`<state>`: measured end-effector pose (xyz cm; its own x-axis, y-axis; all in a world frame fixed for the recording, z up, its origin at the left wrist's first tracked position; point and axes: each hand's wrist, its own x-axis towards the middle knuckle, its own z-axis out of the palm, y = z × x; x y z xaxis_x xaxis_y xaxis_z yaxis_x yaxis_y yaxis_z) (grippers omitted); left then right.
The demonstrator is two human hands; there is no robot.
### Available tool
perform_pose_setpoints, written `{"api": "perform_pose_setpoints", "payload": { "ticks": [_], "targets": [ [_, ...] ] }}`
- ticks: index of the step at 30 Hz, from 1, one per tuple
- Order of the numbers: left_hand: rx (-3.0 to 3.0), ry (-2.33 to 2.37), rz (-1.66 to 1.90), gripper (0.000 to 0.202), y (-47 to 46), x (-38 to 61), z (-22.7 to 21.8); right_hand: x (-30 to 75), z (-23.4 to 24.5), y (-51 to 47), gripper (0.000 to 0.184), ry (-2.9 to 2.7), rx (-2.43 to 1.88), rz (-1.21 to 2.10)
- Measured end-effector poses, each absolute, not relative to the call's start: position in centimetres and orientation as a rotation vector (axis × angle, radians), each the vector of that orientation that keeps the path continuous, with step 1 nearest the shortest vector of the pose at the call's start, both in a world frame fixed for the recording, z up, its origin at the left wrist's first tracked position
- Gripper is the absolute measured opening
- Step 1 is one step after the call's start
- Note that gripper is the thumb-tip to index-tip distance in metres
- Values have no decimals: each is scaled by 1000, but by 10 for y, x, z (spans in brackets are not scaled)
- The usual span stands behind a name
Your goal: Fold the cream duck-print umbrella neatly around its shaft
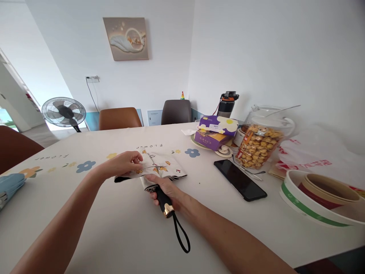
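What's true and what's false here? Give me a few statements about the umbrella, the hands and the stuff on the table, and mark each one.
1. The right hand grips the black handle of the folded umbrella. True.
2. The left hand rests on the phone. False: it holds the umbrella's fabric, and the phone lies untouched off to the right.
3. The jar of snacks stands just beyond the phone. True.
4. The wrist strap is looped round the right wrist. False: it lies loose on the table.
5. The fan stands on the table. False: it stands on the floor beyond the table's far edge.
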<state>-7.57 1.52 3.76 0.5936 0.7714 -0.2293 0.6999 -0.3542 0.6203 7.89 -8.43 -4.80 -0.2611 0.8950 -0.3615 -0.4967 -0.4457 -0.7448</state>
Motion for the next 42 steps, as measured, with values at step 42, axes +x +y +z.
{"api": "perform_pose_setpoints", "payload": {
  "ticks": [42],
  "targets": [
    [2566, 1612, 330, 52, 18, -66, 16, 73, -57, -86, 22, -673, -1129, 1783]
  ]
}}
